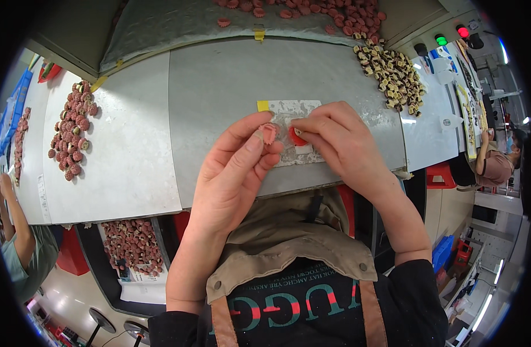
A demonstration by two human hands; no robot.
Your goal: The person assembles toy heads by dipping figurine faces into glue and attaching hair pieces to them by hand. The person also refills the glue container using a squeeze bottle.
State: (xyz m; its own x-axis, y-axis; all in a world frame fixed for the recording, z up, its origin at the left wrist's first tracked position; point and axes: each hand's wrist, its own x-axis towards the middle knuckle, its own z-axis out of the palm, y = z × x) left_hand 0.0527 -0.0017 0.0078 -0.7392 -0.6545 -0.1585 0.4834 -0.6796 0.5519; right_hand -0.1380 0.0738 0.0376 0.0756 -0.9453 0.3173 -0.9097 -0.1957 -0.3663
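Note:
A small pink cup with a fluted rim (269,134) is pinched between the thumb and fingers of my left hand (225,173), above the worktable (230,87). Close beside it, my right hand (352,141) has its thumb and fingertips closed on a small cream-and-dark piece (298,132). Just under those fingertips shows a bright red round thing (294,139), partly hidden by them. Both hands are over a worn whitish sheet (291,157) with yellow tape at one corner; the cup and the small piece are apart.
Loose pink cups (358,17) lie at the back, cream-and-dark pieces (392,78) at the right. Pink pieces with pale centres (73,130) are heaped at the left; more fill a tray (118,298) below the table edge. Other people sit at far left (31,254) and far right (499,162).

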